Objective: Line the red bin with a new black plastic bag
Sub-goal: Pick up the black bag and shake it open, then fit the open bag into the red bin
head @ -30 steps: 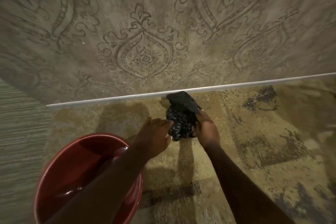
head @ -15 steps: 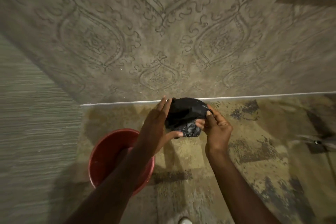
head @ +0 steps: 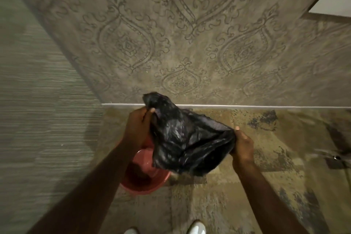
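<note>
Both hands pinch the black plastic bag (head: 188, 138) at centre frame: left hand (head: 137, 129) grips its upper corner, right hand (head: 244, 144) its right edge. The red bin (head: 146, 180) sits below, lower centre, on patterned carpet (head: 266, 186).

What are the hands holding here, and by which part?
Both hold the black plastic bag: the left hand pinches its upper left edge, the right hand grips its right edge.

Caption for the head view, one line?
Both hands, left and right, spread a black bag above the red bin.
</note>
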`<state>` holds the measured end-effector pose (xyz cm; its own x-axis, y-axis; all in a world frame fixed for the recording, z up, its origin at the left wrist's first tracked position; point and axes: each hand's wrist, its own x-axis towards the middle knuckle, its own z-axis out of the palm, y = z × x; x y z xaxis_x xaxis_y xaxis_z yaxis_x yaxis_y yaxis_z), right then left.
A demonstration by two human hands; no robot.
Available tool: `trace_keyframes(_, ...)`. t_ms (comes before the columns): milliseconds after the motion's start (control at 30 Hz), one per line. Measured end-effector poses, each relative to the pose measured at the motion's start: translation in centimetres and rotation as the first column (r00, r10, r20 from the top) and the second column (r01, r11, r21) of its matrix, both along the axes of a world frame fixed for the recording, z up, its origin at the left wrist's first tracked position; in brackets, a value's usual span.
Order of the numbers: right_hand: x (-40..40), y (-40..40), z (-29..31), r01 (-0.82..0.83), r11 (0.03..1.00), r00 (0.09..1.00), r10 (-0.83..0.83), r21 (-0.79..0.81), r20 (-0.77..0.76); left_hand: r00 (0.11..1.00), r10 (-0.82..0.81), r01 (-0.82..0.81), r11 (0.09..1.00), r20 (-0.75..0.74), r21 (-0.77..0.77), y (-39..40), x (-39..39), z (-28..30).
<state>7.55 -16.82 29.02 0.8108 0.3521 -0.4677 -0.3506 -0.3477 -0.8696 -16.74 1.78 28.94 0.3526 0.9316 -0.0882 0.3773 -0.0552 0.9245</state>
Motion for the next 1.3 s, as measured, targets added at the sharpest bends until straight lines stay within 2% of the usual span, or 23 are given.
trace_keyframes(100,1.8,0.3,-0.9,0.099,0.993,0.984,-0.107,-0.060,-0.142,0.973,0.208,-0.198,0.976,0.104,-0.092,2.0,-2.6,0.1)
trace_keyframes(167,2.0,0.7,-1.6,0.112,0.991,0.977,-0.124,-0.076,-0.171,0.962,0.260,-0.249,0.961,0.088,-0.119,2.6,-3.9,0.2)
trace_keyframes(233,1.3,1.2,-1.9,0.116,0.991,0.975,-0.126,-0.068,-0.185,0.941,0.326,-0.313,0.940,0.089,-0.132,2.5,-5.1,0.0)
trace_keyframes(367,-1.2,2.0,-2.1,0.055,0.998,0.978,-0.055,-0.004,-0.200,0.838,0.527,-0.487,0.840,0.142,-0.240,2.2,-7.2,-0.3)
trace_keyframes(433,-3.2,1.8,-2.1,0.032,0.999,0.995,-0.035,-0.031,-0.098,0.815,0.559,-0.513,0.818,0.151,-0.262,2.2,-8.2,-0.4)
trace_keyframes(467,-4.7,1.8,-1.8,0.008,0.999,0.999,-0.005,-0.053,0.051,0.814,0.561,-0.517,0.817,0.149,-0.255,2.1,-8.8,-0.4)
trace_keyframes(533,-8.3,1.7,-1.0,-0.148,0.989,0.911,0.139,-0.008,0.387,0.826,0.549,-0.516,0.827,0.125,-0.225,1.8,-9.4,-0.4)
trace_keyframes(600,-12.8,2.3,-0.4,-0.438,0.899,0.770,0.363,0.020,0.525,0.820,0.564,-0.531,0.812,0.097,-0.242,1.7,-10.1,-1.0)
trace_keyframes(667,-17.2,2.9,-1.2,-0.688,0.718,0.574,0.625,-0.103,0.529,0.796,0.602,-0.561,0.775,0.068,-0.290,1.8,-10.6,-1.6)
trace_keyframes(700,-19.3,3.3,-2.2,-0.748,0.628,0.457,0.722,-0.214,0.519,0.792,0.608,-0.562,0.763,0.057,-0.319,2.1,-11.0,-1.9)
trace_keyframes(733,-21.2,3.5,-3.3,-0.768,0.562,0.383,0.788,-0.308,0.482,0.797,0.602,-0.552,0.757,0.045,-0.349,2.3,-11.5,-2.0)
trace_keyframes(800,-23.2,4.5,-5.6,-0.761,0.493,0.349,0.859,-0.423,0.374,0.813,0.582,-0.530,0.750,0.015,-0.397,2.7,-12.5,-2.2)
trace_keyframes(833,-23.6,5.1,-6.3,-0.760,0.483,0.356,0.869,-0.434,0.343,0.821,0.570,-0.522,0.750,-0.002,-0.407,2.8,-13.2,-2.2)
trace_keyframes(867,-23.8,5.6,-6.9,-0.779,0.499,0.398,0.861,-0.380,0.317,0.830,0.558,-0.517,0.758,-0.014,-0.398,3.0,-14.1,-2.2)
trace_keyframes(933,-23.5,6.3,-7.3,-0.806,0.575,0.543,0.813,-0.142,0.209,0.847,0.531,-0.504,0.784,-0.029,-0.364,3.2,-16.1,-2.0)
trace_keyframes(1000,-22.6,6.2,-7.5,-0.763,0.645,0.646,0.756,0.052,0.107,0.855,0.519,-0.488,0.789,-0.019,-0.373,3.6,-18.6,-2.3)
trace_keyframes(1067,-20.9,5.6,-7.1,-0.699,0.706,0.713,0.700,0.114,0.037,0.867,0.499,-0.458,0.801,0.007,-0.385,3.8,-20.8,-2.7)
trace_keyframes(1133,-18.6,5.0,-7.1,-0.576,0.807,0.811,0.584,0.132,-0.031,0.904,0.426,-0.388,0.843,0.025,-0.373,3.9,-22.4,-2.9)
trace_keyframes(1233,-14.9,5.3,-7.7,-0.250,0.963,0.961,0.259,0.099,-0.097,0.991,0.129,-0.102,0.886,0.030,-0.452,4.0,-24.3,-2.9)
trace_keyframes(1300,-12.8,6.0,-7.9,-0.075,0.997,0.989,0.079,0.035,-0.123,0.991,-0.134,0.099,0.839,-0.028,-0.536,3.9,-25.7,-3.0)
